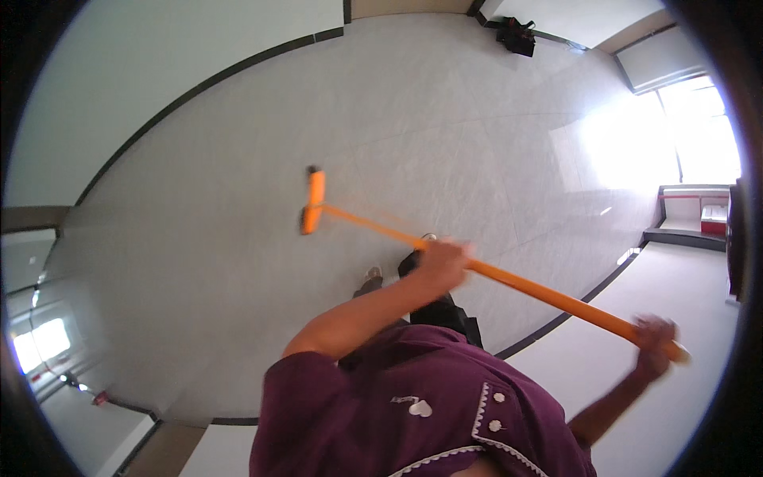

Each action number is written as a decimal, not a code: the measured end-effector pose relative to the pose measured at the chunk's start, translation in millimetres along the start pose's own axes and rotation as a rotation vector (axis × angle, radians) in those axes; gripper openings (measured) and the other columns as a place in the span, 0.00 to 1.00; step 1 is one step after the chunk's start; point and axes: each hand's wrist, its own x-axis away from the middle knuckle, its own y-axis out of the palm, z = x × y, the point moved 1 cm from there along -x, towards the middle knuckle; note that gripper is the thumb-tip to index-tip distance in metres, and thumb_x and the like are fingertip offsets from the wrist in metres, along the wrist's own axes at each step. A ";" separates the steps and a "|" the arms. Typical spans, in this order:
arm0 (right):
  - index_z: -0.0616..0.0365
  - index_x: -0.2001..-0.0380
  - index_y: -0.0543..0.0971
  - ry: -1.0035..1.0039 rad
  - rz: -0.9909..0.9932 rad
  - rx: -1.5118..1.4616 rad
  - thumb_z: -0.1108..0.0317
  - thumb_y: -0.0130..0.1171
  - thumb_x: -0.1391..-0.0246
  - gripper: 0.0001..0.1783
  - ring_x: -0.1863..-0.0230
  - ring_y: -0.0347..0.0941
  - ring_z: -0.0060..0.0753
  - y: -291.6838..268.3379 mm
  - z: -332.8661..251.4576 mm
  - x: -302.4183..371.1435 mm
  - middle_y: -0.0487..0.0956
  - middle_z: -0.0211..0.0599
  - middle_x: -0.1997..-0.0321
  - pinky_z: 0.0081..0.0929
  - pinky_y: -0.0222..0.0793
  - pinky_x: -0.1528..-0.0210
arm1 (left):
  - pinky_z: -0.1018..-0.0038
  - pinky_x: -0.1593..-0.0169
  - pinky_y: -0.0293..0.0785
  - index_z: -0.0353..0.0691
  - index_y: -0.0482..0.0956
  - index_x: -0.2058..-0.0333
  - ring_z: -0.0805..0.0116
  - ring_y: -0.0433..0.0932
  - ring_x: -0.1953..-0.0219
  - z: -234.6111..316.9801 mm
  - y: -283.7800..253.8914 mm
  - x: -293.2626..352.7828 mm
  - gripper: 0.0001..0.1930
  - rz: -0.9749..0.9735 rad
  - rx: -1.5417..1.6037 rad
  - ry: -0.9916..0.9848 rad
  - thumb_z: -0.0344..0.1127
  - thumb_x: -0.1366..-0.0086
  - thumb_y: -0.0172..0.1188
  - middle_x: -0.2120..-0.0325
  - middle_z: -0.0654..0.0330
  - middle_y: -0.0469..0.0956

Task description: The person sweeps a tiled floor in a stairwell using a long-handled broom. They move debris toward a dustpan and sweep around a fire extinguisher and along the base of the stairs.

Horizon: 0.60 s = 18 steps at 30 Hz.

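We see 1 long orange tool held in 2 hands. Our left grip (445,265) is curled closely around the middle of the pole (548,297), with no gap that we can make out between palm and pole. Our right grip (656,346) is wrapped around the pole near its upper end (it is blurred, so we cannot make out each finger), and a short pale tip (680,352) pokes out just past it.

From the right grip the pole slants up and to the left across the view, passes through the left grip, and runs on to the head (315,195). That head, an orange bar with dark patches at its 2 ends, is on the grey floor (238,262), ahead of us and to our left. It sits well apart from both grips, nearer the left 1 than the right, and joins the pole near its middle.

Below the pole, 1 shoe (373,273) shows to the left of the left grip. Our purple shirt (350,413) fills the lower middle. Far ahead, a black bag (518,37) is on the floor beside the wall, and to our right a bright window (699,119) throws glare across the floor.
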 end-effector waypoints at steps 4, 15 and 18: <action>0.56 0.70 0.70 -0.082 -0.543 -0.994 0.70 0.52 0.49 0.03 0.56 0.66 0.34 202.2 -49.2 -32.1 0.70 0.38 0.61 0.32 0.63 0.50 | 0.58 0.70 0.66 0.39 0.67 0.77 0.50 0.71 0.71 -140.6 -6.9 74.6 0.16 0.051 -0.228 -0.352 0.37 0.61 0.65 0.78 0.53 0.71; 0.57 0.71 0.73 0.171 -0.722 -1.269 0.76 0.57 0.55 0.06 0.51 0.68 0.37 253.4 -8.7 -102.2 0.74 0.41 0.58 0.34 0.65 0.49 | 0.61 0.64 0.71 0.46 0.73 0.68 0.57 0.72 0.61 -232.3 84.6 -39.2 0.19 -0.072 -0.417 -0.324 0.36 0.62 0.67 0.69 0.57 0.74; 0.57 0.74 0.73 0.100 -0.436 -0.907 0.74 0.55 0.57 0.04 0.56 0.73 0.41 111.2 39.8 -143.6 0.76 0.44 0.62 0.41 0.68 0.51 | 0.61 0.73 0.69 0.41 0.71 0.76 0.53 0.74 0.77 -84.4 119.4 -175.9 0.14 -0.031 -0.274 -0.176 0.38 0.60 0.65 0.82 0.55 0.74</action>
